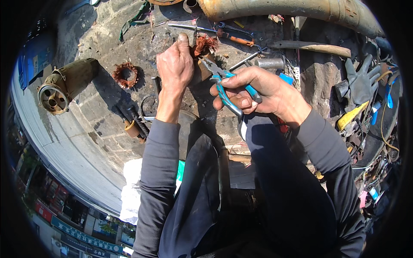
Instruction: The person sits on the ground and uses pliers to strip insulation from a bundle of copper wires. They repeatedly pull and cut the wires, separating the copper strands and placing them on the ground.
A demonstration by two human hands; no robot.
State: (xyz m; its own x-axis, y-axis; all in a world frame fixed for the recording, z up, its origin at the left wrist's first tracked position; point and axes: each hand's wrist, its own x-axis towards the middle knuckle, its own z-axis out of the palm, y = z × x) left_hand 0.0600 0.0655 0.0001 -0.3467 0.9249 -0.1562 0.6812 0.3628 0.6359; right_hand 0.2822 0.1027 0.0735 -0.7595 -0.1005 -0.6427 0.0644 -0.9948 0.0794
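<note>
My right hand (pixel 258 92) holds pliers (pixel 222 75) with teal-and-grey handles, their metal jaws pointing up and left. The jaws lie beside a rusty brown cylindrical part (pixel 203 71). Reddish-brown copper wire ends (pixel 206 45) fan out in a tuft at the upper end of that part. To the left of it, my left hand (pixel 175 66) is curled into a fist with the thumb up. Whatever lies inside this fist is hidden. A thin dark piece (pixel 195 36) stands just right of the thumb; whether I grip it cannot be told.
A ring of copper wire (pixel 125 75) lies left on the stained paving (pixel 106 106). Beyond it lies a rusty metal cylinder (pixel 64 87). An orange-handled screwdriver (pixel 238 39), a wooden handle (pixel 313 48) and a large pipe (pixel 284 9) lie ahead. A grey glove (pixel 361 79) tops scrap on the right.
</note>
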